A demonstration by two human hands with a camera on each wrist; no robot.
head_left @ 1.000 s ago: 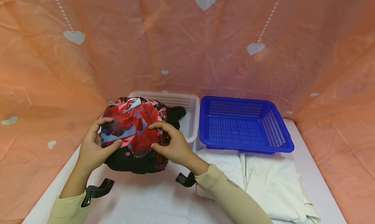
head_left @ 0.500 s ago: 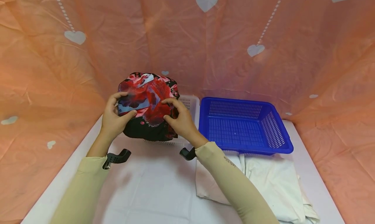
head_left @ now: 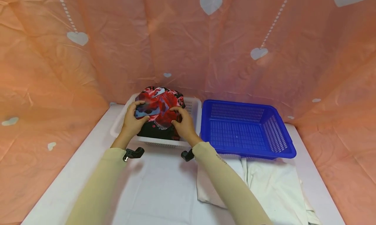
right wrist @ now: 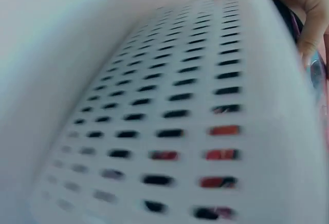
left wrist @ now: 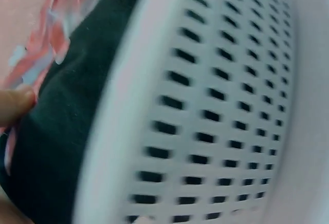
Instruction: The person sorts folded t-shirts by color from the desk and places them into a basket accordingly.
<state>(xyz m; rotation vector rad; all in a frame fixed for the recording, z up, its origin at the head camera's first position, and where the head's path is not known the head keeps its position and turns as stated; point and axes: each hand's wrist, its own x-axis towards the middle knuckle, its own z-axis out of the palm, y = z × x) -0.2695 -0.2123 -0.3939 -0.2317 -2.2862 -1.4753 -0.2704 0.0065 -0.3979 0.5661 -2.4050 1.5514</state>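
Note:
A folded black garment point(head_left: 158, 132) with a large red flower print sits inside the white plastic basket point(head_left: 160, 141), its far part rising over the back rim in the head view. My left hand point(head_left: 133, 123) grips the garment's left side, thumb on top. On the opposite side my right hand point(head_left: 185, 125) holds it the same way, thumb and fingers curled over the print. In the left wrist view the black cloth point(left wrist: 72, 95) lies close behind the basket rim point(left wrist: 123, 90). Red and black cloth shows through the slots in the right wrist view, with the right thumb point(right wrist: 312, 31) beyond the rim.
A blue plastic basket point(head_left: 249, 152) stands just right of the white one. In front of it lie folded white cloths point(head_left: 274, 185), partly under my right sleeve point(head_left: 229, 182). A peach curtain with hearts point(head_left: 176, 48) hangs behind the white-covered table point(head_left: 161, 185).
Both hands have carried the garment forward and to the right, from over the basket's left front, up, then down into the white basket. They keep the same hold on it.

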